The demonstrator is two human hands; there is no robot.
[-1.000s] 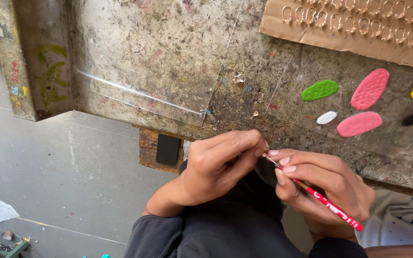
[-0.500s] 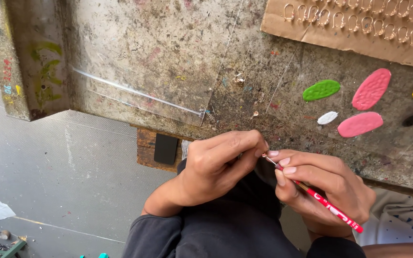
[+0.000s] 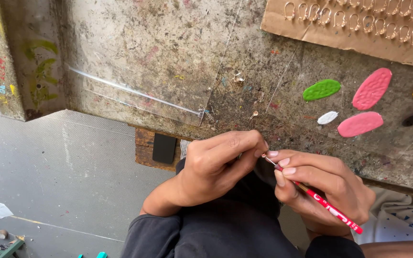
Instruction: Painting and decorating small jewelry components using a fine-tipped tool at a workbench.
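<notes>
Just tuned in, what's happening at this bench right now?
A person sits at a paint-spattered workbench. Their right hand holds a thin red paintbrush like a pencil, its tip against something small pinched in the left hand; what it is cannot be made out. On the bench lie green, white, pink and yellow paint blobs and a cardboard sheet carrying rows of small metal hooks.
</notes>
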